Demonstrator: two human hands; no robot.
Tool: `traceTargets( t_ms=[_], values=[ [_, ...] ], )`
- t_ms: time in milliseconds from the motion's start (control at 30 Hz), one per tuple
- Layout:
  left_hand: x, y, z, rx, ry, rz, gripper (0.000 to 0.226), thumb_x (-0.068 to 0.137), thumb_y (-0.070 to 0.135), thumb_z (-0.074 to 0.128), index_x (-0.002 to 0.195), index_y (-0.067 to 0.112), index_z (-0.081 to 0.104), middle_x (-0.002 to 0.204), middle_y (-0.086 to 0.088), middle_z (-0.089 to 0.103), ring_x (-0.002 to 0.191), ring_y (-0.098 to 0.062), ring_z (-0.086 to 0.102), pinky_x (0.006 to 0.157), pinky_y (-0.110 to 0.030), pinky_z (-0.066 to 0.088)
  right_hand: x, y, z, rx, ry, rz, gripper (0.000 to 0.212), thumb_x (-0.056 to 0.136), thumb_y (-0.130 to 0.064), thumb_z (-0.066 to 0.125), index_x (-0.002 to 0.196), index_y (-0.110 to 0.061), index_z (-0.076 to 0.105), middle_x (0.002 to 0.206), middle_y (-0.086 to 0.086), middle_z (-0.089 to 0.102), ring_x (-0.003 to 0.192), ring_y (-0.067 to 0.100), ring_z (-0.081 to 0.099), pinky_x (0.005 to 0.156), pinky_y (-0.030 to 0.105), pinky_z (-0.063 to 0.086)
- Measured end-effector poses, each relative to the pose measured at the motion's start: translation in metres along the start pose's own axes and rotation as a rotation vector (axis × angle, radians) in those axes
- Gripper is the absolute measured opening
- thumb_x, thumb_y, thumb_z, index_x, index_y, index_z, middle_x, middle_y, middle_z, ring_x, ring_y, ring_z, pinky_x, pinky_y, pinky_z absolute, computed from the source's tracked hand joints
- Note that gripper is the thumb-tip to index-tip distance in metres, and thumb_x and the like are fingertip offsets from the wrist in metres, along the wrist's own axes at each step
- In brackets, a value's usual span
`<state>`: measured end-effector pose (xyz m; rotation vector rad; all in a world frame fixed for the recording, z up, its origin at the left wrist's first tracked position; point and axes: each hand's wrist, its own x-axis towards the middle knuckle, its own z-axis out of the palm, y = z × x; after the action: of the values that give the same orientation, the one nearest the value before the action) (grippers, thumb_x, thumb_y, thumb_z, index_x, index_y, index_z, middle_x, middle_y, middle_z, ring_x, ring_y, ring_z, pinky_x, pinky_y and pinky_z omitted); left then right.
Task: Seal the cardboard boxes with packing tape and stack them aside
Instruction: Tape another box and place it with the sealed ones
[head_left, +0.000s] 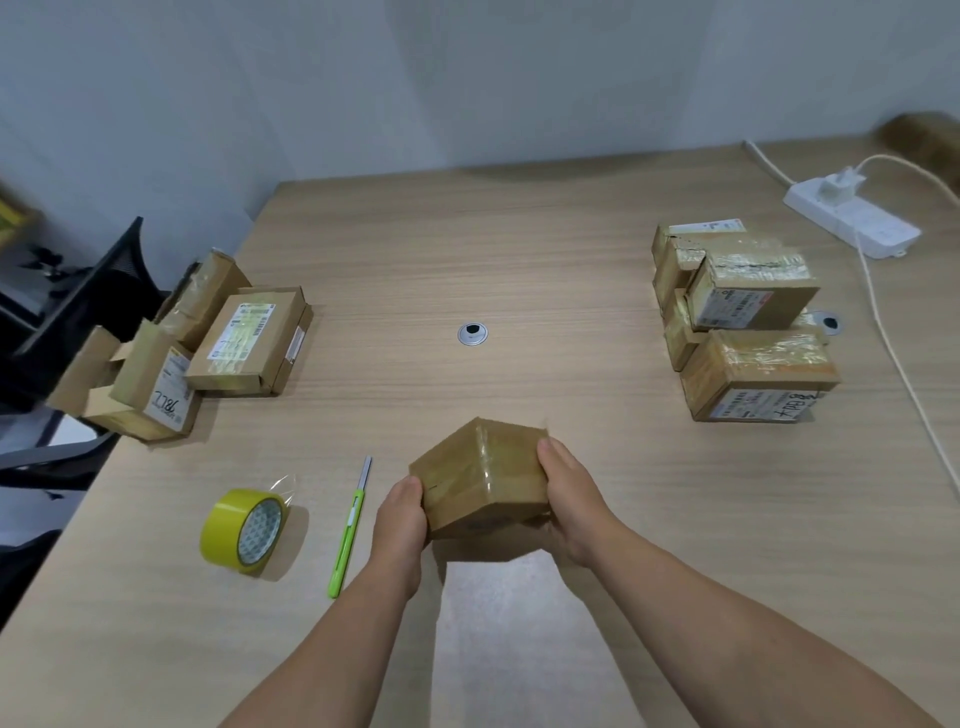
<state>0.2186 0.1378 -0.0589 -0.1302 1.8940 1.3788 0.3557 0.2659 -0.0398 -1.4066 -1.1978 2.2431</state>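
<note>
The left grip (401, 519) and right grip (570, 500) clasped the tilted taped box (480, 475) between them, desk (519, 249) stretching ahead to its far edge, cutter (350, 525) and tape roll (243, 531) just left, stacked boxes (743, 322) well right.

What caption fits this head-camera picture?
A taped box held by left hand and right hand; tape and cutter lie left of it.

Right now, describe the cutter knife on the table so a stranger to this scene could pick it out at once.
On the wooden table, look near the front, left of the taped box. The knife lies flat between the yellow tape roll and the left hand. It alone is lime green, pencil-slim, with a metal blade tip.
</note>
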Motion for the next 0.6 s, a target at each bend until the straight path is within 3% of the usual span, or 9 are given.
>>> traceTargets(
  t_ms=[67, 167, 267, 333, 400, 467, 533, 600],
  values=[
    [0.001, 0.000, 0.000, 0.086, 0.062, 0.047, 0.034, 0.104, 0.032, 0.040, 0.134, 0.024, 0.055, 0.125, -0.004, 0.061, 0.112, -0.023, 0.058, 0.097, -0.044, 0.051, -0.001, -0.001, 0.003, -0.056, 0.009, -0.047, 0.032, 0.108, -0.038, 0.036, 0.111, -0.031, 0.067, 0.109, 0.001, 0.072, 0.098, 0.019, 0.069, 0.085, 0.041, 0.059],
    [-0.002, 0.005, 0.002, 0.112, 0.105, 0.107, 0.037, 0.103, 0.028, 0.043, 0.140, 0.026, 0.050, 0.129, -0.001, 0.058, 0.111, -0.021, 0.057, 0.088, -0.037, 0.047, -0.001, 0.000, 0.005, -0.103, 0.044, -0.078, 0.034, 0.107, -0.040, 0.036, 0.102, -0.036, 0.069, 0.103, -0.002, 0.074, 0.099, 0.021, 0.070, 0.095, 0.050, 0.057],
    [-0.008, 0.010, 0.002, 0.113, 0.150, 0.151, 0.039, 0.101, 0.024, 0.050, 0.140, 0.028, 0.051, 0.128, 0.002, 0.056, 0.107, -0.019, 0.058, 0.096, -0.041, 0.048, -0.004, 0.001, 0.009, -0.156, 0.071, -0.111, 0.035, 0.105, -0.043, 0.035, 0.094, -0.039, 0.068, 0.101, -0.003, 0.073, 0.099, 0.022, 0.069, 0.097, 0.054, 0.055],
    [-0.012, 0.013, 0.003, 0.086, 0.155, 0.183, 0.033, 0.101, 0.021, 0.052, 0.134, 0.026, 0.057, 0.121, 0.004, 0.058, 0.102, -0.016, 0.057, 0.089, -0.035, 0.046, -0.005, 0.003, 0.012, -0.231, 0.083, -0.160, 0.034, 0.102, -0.047, 0.034, 0.093, -0.042, 0.066, 0.102, -0.003, 0.071, 0.101, 0.022, 0.068, 0.097, 0.054, 0.054],
    [-0.018, 0.017, 0.005, 0.050, 0.139, 0.203, 0.025, 0.102, 0.021, 0.051, 0.123, 0.025, 0.064, 0.118, 0.007, 0.062, 0.105, -0.015, 0.057, 0.089, -0.033, 0.044, -0.009, 0.004, 0.016, -0.287, 0.099, -0.208, 0.031, 0.105, -0.045, 0.033, 0.104, -0.039, 0.064, 0.106, -0.007, 0.069, 0.106, 0.020, 0.065, 0.099, 0.049, 0.052],
    [-0.023, 0.019, 0.008, 0.031, 0.091, 0.224, 0.021, 0.101, 0.028, 0.052, 0.114, 0.026, 0.068, 0.118, 0.008, 0.065, 0.106, -0.010, 0.060, 0.095, -0.037, 0.049, -0.013, 0.005, 0.021, -0.308, 0.102, -0.246, 0.033, 0.108, -0.040, 0.033, 0.129, -0.036, 0.058, 0.120, -0.012, 0.064, 0.116, 0.015, 0.059, 0.101, 0.036, 0.047],
    [-0.030, 0.020, 0.010, 0.069, 0.066, 0.241, 0.034, 0.092, 0.044, 0.052, 0.117, 0.029, 0.069, 0.122, 0.007, 0.065, 0.111, -0.011, 0.061, 0.102, -0.044, 0.050, -0.016, 0.005, 0.026, -0.334, 0.110, -0.256, 0.041, 0.109, -0.038, 0.033, 0.148, -0.033, 0.044, 0.133, -0.011, 0.056, 0.122, 0.012, 0.052, 0.098, 0.028, 0.040],
    [-0.032, 0.019, 0.011, 0.091, 0.075, 0.247, 0.051, 0.081, 0.058, 0.050, 0.121, 0.031, 0.068, 0.126, 0.008, 0.064, 0.116, -0.012, 0.060, 0.105, -0.044, 0.047, -0.017, 0.004, 0.029, -0.358, 0.120, -0.251, 0.045, 0.109, -0.037, 0.033, 0.154, -0.032, 0.035, 0.149, -0.005, 0.048, 0.132, 0.016, 0.046, 0.099, 0.025, 0.034]
  ],
)
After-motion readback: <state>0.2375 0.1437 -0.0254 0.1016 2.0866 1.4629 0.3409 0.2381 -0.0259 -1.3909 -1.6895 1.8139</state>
